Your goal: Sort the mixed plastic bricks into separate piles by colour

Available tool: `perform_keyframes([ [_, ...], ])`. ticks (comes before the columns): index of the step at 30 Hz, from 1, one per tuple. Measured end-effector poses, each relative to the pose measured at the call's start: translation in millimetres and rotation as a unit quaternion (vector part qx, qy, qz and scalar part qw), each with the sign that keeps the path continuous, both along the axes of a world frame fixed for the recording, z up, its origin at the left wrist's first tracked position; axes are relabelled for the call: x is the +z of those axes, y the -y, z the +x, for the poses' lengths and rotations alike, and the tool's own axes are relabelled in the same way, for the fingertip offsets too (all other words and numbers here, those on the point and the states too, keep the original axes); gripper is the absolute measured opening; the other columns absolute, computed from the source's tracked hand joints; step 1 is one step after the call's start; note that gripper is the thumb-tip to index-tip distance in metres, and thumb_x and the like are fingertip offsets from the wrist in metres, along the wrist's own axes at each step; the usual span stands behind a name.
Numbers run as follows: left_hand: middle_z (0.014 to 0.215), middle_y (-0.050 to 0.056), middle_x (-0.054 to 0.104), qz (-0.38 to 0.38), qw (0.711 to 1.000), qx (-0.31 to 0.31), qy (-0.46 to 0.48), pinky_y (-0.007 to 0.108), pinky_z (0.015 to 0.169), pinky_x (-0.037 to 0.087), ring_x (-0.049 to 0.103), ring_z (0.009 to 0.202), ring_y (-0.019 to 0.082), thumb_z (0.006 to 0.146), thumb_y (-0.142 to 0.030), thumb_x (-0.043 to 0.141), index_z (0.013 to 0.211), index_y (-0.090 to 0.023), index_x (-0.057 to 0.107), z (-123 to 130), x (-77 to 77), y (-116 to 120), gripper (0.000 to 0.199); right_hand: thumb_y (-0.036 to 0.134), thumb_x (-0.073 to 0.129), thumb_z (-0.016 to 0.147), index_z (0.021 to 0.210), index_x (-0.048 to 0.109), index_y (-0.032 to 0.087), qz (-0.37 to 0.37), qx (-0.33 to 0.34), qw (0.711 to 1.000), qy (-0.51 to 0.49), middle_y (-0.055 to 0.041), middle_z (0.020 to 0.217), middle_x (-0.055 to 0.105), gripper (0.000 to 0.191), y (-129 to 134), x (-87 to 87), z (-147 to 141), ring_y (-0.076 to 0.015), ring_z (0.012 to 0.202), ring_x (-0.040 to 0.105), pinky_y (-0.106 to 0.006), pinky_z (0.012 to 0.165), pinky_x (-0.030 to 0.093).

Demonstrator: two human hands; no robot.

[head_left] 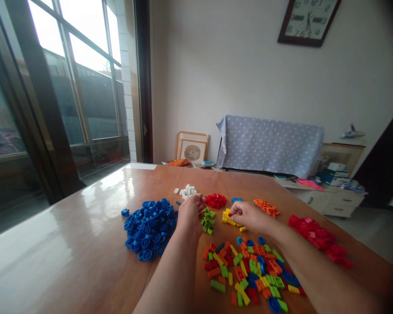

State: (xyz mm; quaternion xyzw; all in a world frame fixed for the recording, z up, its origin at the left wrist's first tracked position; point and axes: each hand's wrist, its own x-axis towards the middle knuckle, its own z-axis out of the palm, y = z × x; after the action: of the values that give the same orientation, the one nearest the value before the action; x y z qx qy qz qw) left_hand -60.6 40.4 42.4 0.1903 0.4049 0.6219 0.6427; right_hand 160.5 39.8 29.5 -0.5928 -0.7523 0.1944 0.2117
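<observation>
My left hand (190, 214) is over the table between the blue pile and a small pile of green bricks (208, 221). Its fingers are slightly bent and apart, with nothing visible in them. My right hand (247, 214) pinches a small red brick (230, 214) just above a pile of yellow bricks (227, 217). Behind my left fingers lies a pile of red bricks (216, 200), and farther back are white bricks (187, 191). Many round blue pieces (149, 229) are heaped left of my left forearm. Mixed coloured bricks (245, 272) spread between my forearms.
Orange bricks (266, 208) lie beyond my right hand, and a larger red heap (317, 237) is right of my right forearm. A few blue bricks (237, 199) sit behind the yellow pile. Past the wooden table (85, 244) stand a cloth-covered object (268, 144) and a white cabinet (337, 203).
</observation>
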Motion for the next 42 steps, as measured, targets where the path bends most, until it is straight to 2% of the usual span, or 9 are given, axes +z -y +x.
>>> perform_keyframes([
  [3, 0.082, 0.003, 0.068, -0.002, 1.000, 0.001, -0.001, 0.019, 0.050, 0.034, 0.056, 0.056, 0.007, 0.066, -0.032, 0.076, 0.093, -0.017, 0.066, 0, 0.4, 0, 0.033, 0.031, 0.065, 0.078, 0.087, 0.068, 0.019, 0.019, -0.085, 0.995, 0.050, 0.0006, 0.072, 0.066, 0.016, -30, 0.1, 2, -0.0120, 0.065, 0.055, -0.020, 0.056, 0.033],
  [6, 0.082, 0.003, 0.069, -0.005, 1.000, 0.004, -0.001, 0.019, 0.051, 0.034, 0.057, 0.058, 0.008, 0.066, -0.031, 0.074, 0.092, -0.017, 0.066, 0, 0.9, 1, 0.030, 0.035, 0.065, 0.077, 0.085, 0.070, 0.020, 0.028, -0.133, 0.988, 0.079, -0.0004, 0.075, 0.069, 0.018, -54, 0.8, -2, -0.0125, 0.066, 0.057, -0.021, 0.055, 0.033],
  [12, 0.081, 0.004, 0.069, -0.002, 1.000, 0.003, -0.008, 0.021, 0.052, 0.035, 0.059, 0.060, 0.010, 0.065, -0.032, 0.074, 0.092, -0.018, 0.067, 0, -0.4, 2, 0.031, 0.036, 0.067, 0.073, 0.077, 0.072, 0.019, 0.009, -0.161, 0.983, 0.084, -0.0026, 0.068, 0.069, 0.018, -88, -4.5, -16, -0.0140, 0.061, 0.058, -0.024, 0.055, 0.033],
  [17, 0.081, 0.003, 0.069, 0.003, 1.000, -0.001, -0.007, 0.021, 0.052, 0.034, 0.058, 0.062, 0.010, 0.066, -0.030, 0.073, 0.094, -0.018, 0.066, -1, -1.6, 1, 0.031, 0.039, 0.065, 0.076, 0.078, 0.073, 0.019, 0.014, -0.165, 0.984, 0.070, -0.0033, 0.070, 0.070, 0.022, -95, -6.8, -19, -0.0142, 0.062, 0.059, -0.024, 0.057, 0.034],
  [25, 0.080, 0.003, 0.068, -0.001, 1.000, -0.006, -0.005, 0.021, 0.053, 0.034, 0.057, 0.060, 0.009, 0.066, -0.032, 0.073, 0.092, -0.018, 0.066, 3, -0.4, 3, 0.030, 0.031, 0.059, 0.080, 0.087, 0.072, 0.017, 0.023, -0.119, 0.992, 0.040, -0.0019, 0.073, 0.070, 0.020, -54, 0.0, -5, -0.0138, 0.068, 0.060, -0.021, 0.057, 0.036],
  [29, 0.078, 0.001, 0.067, 0.002, 1.000, -0.008, 0.001, 0.021, 0.053, 0.032, 0.056, 0.057, 0.008, 0.066, -0.031, 0.073, 0.091, -0.018, 0.064, 3, 1.1, 4, 0.029, 0.023, 0.061, 0.076, 0.086, 0.070, 0.017, -0.024, 0.012, 1.000, 0.009, 0.0001, 0.078, 0.070, 0.014, -13, 2.5, -7, -0.0128, 0.070, 0.060, -0.020, 0.059, 0.040],
  [33, 0.077, 0.001, 0.067, 0.001, 1.000, -0.009, -0.002, 0.021, 0.053, 0.032, 0.056, 0.055, 0.008, 0.065, -0.032, 0.074, 0.090, -0.018, 0.064, 2, 0.9, 3, 0.031, 0.016, 0.060, 0.072, 0.085, 0.069, 0.018, -0.098, 0.143, 0.985, 0.018, 0.0020, 0.074, 0.066, 0.016, 31, 8.5, -15, -0.0124, 0.067, 0.057, -0.019, 0.057, 0.038],
  [37, 0.078, 0.002, 0.067, 0.004, 1.000, -0.009, -0.001, 0.021, 0.052, 0.032, 0.056, 0.056, 0.008, 0.066, -0.032, 0.074, 0.091, -0.017, 0.064, 3, -0.9, 2, 0.031, 0.013, 0.059, 0.068, 0.083, 0.071, 0.021, -0.091, 0.167, 0.977, 0.098, 0.0029, 0.074, 0.066, 0.021, 59, 17.4, -25, -0.0112, 0.064, 0.055, -0.020, 0.053, 0.031],
  [42, 0.078, 0.001, 0.067, 0.004, 1.000, -0.012, -0.002, 0.020, 0.051, 0.031, 0.055, 0.055, 0.007, 0.066, -0.032, 0.074, 0.092, -0.018, 0.066, 3, -2.8, 1, 0.031, 0.021, 0.064, 0.069, 0.081, 0.072, 0.023, -0.052, 0.148, 0.973, 0.169, 0.0020, 0.076, 0.070, 0.014, 64, 23.7, -33, -0.0130, 0.067, 0.056, -0.023, 0.055, 0.028],
])
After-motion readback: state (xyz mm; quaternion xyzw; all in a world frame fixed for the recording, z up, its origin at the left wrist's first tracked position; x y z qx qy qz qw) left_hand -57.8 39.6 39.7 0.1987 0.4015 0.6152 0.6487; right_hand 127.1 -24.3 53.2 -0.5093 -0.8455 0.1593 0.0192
